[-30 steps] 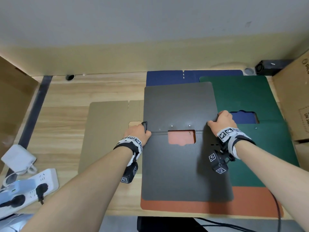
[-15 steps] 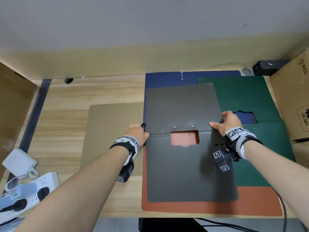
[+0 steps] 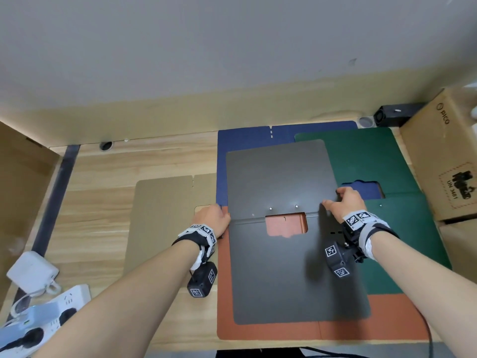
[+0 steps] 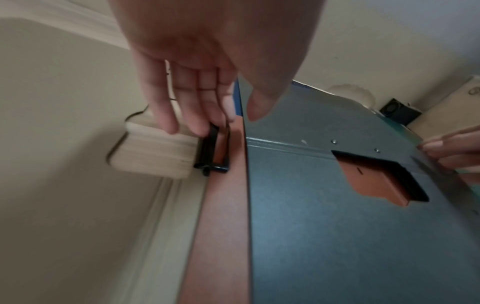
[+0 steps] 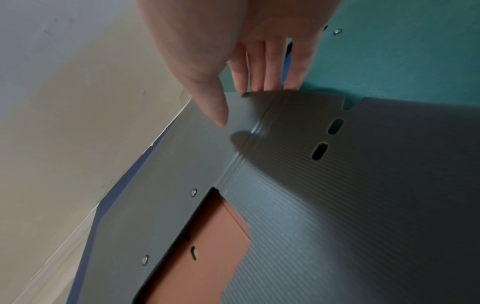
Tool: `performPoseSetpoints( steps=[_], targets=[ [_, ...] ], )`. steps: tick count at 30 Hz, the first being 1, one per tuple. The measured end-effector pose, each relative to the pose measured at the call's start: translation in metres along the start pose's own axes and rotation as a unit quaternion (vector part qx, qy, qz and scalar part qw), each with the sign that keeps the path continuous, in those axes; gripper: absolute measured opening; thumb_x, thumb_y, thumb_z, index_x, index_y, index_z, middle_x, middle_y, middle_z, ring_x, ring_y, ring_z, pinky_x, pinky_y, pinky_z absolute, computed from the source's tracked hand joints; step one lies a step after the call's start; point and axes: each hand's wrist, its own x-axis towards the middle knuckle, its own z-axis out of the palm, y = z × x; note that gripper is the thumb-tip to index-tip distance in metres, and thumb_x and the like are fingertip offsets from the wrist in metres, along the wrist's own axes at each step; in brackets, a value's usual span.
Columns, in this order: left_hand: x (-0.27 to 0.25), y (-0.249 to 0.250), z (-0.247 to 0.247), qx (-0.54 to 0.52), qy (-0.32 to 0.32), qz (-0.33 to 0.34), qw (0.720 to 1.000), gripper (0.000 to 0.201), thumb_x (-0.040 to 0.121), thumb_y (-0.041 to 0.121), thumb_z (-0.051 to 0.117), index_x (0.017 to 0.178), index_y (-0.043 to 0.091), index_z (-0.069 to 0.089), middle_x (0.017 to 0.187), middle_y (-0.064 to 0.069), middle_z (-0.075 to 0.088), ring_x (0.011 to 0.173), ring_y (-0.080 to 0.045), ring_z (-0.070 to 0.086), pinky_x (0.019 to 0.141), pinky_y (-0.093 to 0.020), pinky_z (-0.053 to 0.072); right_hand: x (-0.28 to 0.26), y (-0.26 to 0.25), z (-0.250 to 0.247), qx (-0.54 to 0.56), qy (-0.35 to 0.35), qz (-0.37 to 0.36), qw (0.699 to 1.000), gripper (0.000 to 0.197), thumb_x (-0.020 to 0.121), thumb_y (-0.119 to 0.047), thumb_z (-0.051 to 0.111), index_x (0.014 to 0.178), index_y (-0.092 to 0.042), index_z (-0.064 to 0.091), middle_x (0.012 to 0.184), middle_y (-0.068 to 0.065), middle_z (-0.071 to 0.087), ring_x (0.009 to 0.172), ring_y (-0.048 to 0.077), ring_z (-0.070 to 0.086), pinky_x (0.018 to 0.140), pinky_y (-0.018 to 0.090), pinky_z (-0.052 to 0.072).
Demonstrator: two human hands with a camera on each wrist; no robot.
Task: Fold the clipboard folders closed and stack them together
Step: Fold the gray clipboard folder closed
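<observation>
A grey folder [image 3: 284, 177] lies open on an orange folder [image 3: 387, 329]; orange shows through its cut-out. A blue folder [image 3: 245, 140] sticks out behind, a green one [image 3: 374, 161] lies to the right and a tan one [image 3: 165, 218] to the left. My left hand [image 3: 210, 218] is at the grey folder's left edge by the fold, its nearly straight fingers [image 4: 197, 115] touching a black clip [image 4: 211, 152] on the orange strip [image 4: 223, 226]. My right hand [image 3: 346, 201] holds the grey folder's right edge [image 5: 298, 98], fingers tucked under and thumb over the top.
A cardboard box [image 3: 444, 156] stands at the right and a cardboard panel [image 3: 20, 177] at the left. A white adapter [image 3: 31, 272] and a power strip [image 3: 51, 306] lie front left. A small black device [image 3: 397, 113] sits at the back right. The orange folder reaches the desk's front edge.
The grey folder has slid right across the orange one, baring an orange strip along its left side. My right hand moved right with its edge.
</observation>
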Motion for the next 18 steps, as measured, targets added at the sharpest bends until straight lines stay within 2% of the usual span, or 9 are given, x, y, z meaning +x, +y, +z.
performPoseSetpoints(
  steps=[1,3,5,7,9,12,15,17,18],
  targets=[
    [-0.001,0.003,0.001,0.004,-0.012,-0.001,1.000,0.036,0.087,0.041,0.047,0.065,0.013,0.052,0.074,-0.011,0.065,0.079,-0.034,0.062,0.075,-0.033,0.052,0.000,-0.001,0.000,0.001,0.001,0.000,1.000,0.062,0.082,-0.025,0.073,0.136,-0.002,0.050,0.135,0.019,0.052,0.119,0.037,0.055,0.100,0.041,0.044],
    [-0.004,0.012,0.000,-0.008,-0.029,-0.024,0.999,0.036,0.088,0.044,0.051,0.067,0.014,0.050,0.068,-0.004,0.056,0.070,-0.029,0.056,0.070,-0.030,0.047,-0.002,0.000,0.002,0.004,0.003,-0.001,1.000,0.061,0.082,-0.022,0.071,0.136,-0.002,0.050,0.135,0.019,0.053,0.120,0.037,0.055,0.100,0.042,0.045],
    [-0.003,0.016,0.005,-0.049,-0.031,-0.053,0.997,0.031,0.087,0.039,0.055,0.068,0.015,0.048,0.073,-0.005,0.057,0.065,-0.027,0.052,0.061,-0.029,0.041,-0.004,0.002,0.003,0.005,0.005,-0.005,1.000,0.059,0.082,-0.021,0.069,0.136,-0.004,0.050,0.136,0.018,0.052,0.121,0.036,0.055,0.100,0.042,0.044],
    [-0.004,0.021,0.005,-0.086,-0.030,-0.074,0.993,0.025,0.086,0.035,0.056,0.075,0.012,0.053,0.080,-0.008,0.059,0.069,-0.027,0.053,0.058,-0.028,0.039,-0.005,0.004,0.005,0.004,0.011,-0.003,1.000,0.057,0.082,-0.019,0.067,0.135,-0.006,0.051,0.136,0.017,0.052,0.121,0.035,0.054,0.099,0.041,0.044],
    [-0.004,0.023,0.005,-0.129,-0.034,-0.100,0.986,0.026,0.086,0.036,0.057,0.087,0.010,0.057,0.086,-0.009,0.060,0.075,-0.029,0.056,0.063,-0.028,0.041,-0.006,0.005,0.006,0.006,0.018,0.003,1.000,0.054,0.083,-0.018,0.065,0.134,-0.008,0.051,0.136,0.016,0.052,0.121,0.035,0.054,0.098,0.040,0.044],
    [-0.006,0.024,0.006,-0.230,-0.046,-0.132,0.963,0.038,0.078,0.047,0.060,0.085,0.010,0.055,0.090,-0.008,0.063,0.079,-0.030,0.060,0.076,-0.029,0.051,-0.010,0.003,0.007,0.008,0.015,0.006,1.000,0.053,0.084,-0.019,0.065,0.135,-0.009,0.050,0.136,0.016,0.051,0.122,0.035,0.053,0.098,0.039,0.044],
    [-0.010,0.024,0.000,-0.313,-0.037,-0.146,0.938,0.060,0.063,0.064,0.062,0.087,0.009,0.060,0.086,-0.010,0.065,0.082,-0.031,0.066,0.086,-0.045,0.057,-0.017,-0.001,0.004,0.009,-0.007,0.004,1.000,0.055,0.085,-0.021,0.065,0.136,-0.009,0.048,0.138,0.015,0.050,0.125,0.034,0.051,0.101,0.040,0.042],
    [-0.017,0.025,-0.011,-0.345,-0.037,-0.131,0.929,0.056,0.072,0.059,0.066,0.090,0.007,0.063,0.086,-0.012,0.063,0.079,-0.027,0.063,0.087,-0.041,0.056,-0.023,-0.006,0.000,0.009,-0.025,0.001,1.000,0.057,0.086,-0.021,0.064,0.138,-0.008,0.046,0.140,0.016,0.048,0.127,0.034,0.050,0.103,0.040,0.041],
    [-0.018,0.022,-0.014,-0.361,-0.036,-0.124,0.924,0.055,0.074,0.054,0.069,0.099,0.006,0.065,0.095,-0.012,0.066,0.086,-0.027,0.064,0.092,-0.042,0.054,-0.026,-0.008,-0.001,0.008,-0.032,0.000,0.999,0.057,0.086,-0.020,0.064,0.138,-0.007,0.046,0.140,0.016,0.048,0.127,0.034,0.050,0.104,0.040,0.040]
  ],
)
